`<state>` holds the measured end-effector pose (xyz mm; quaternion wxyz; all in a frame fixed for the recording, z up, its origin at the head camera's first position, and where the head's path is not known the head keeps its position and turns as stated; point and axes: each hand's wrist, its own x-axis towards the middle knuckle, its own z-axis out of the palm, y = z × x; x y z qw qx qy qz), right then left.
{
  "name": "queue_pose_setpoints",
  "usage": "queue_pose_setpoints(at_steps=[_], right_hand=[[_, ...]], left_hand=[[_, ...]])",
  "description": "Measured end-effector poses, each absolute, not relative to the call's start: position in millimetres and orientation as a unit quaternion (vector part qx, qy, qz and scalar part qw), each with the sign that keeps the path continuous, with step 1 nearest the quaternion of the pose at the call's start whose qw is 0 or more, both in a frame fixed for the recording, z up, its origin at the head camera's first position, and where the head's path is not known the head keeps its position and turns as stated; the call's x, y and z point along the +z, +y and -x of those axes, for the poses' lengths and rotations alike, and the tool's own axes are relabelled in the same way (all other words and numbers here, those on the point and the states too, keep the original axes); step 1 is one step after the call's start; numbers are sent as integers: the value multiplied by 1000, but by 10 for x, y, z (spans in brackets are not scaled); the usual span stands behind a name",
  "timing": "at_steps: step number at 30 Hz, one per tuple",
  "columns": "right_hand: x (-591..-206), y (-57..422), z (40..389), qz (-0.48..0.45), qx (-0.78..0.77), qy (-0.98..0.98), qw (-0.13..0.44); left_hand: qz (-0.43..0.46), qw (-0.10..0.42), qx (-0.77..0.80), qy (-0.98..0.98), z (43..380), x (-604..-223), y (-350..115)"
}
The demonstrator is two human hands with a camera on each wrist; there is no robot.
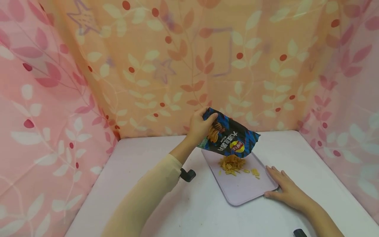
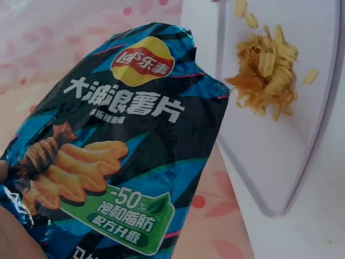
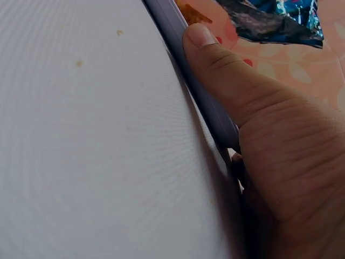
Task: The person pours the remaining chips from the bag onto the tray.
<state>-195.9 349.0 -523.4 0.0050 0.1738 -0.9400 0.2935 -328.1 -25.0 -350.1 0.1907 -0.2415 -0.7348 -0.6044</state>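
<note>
1. Head view: a person's left hand (image 1: 202,124) grasps the left end of a blue-and-black foil Lay's chip bag (image 1: 226,136), above the far part of a pale lilac, round-cornered rectangular tray (image 1: 244,194).
2. The bag's long axis runs left to right, dipping rightward; the end with the yellow-and-red logo points right, its lettering turned sideways.
3. Broken golden ridged potato chips (image 1: 232,164) lie heaped on the tray below the bag, loose pieces just right.
4. The right hand (image 1: 285,190), fingers extended and not clenched, touches the tray's near right corner, thumb against the rim.
5. Beneath is a white table (image 1: 157,161); beyond, an orange leaf-patterned curtain (image 1: 189,65).
</note>
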Motion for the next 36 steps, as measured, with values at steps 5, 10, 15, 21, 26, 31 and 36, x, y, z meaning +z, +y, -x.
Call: queue_pose_setpoints(at_steps=[5, 10, 15, 21, 26, 31, 36], right_hand=[[-5253, 3462, 1973, -191, 276, -941, 32], [-5267, 3424, 1989, -186, 283, -941, 19], [-5263, 3421, 1943, -187, 280, -941, 27], [-5222, 3441, 1926, -182, 276, -943, 29], [-5234, 3436, 1928, -177, 294, -939, 10], [-5248, 3446, 1936, -185, 287, -940, 22], [-5242, 3446, 1945, -184, 287, -940, 24]], left_hand=[[233, 140, -583, -765, 3270, -3499, -198], [239, 160, -565, -773, 3238, -3412, -189], [250, 171, -500, -811, 3196, -3332, -184], [260, 191, -513, -796, 3144, -3248, -155], [249, 185, -515, -799, 3127, -3266, -137], [249, 192, -523, -793, 3148, -3335, -101], [253, 182, -547, -777, 3138, -3316, -114]])
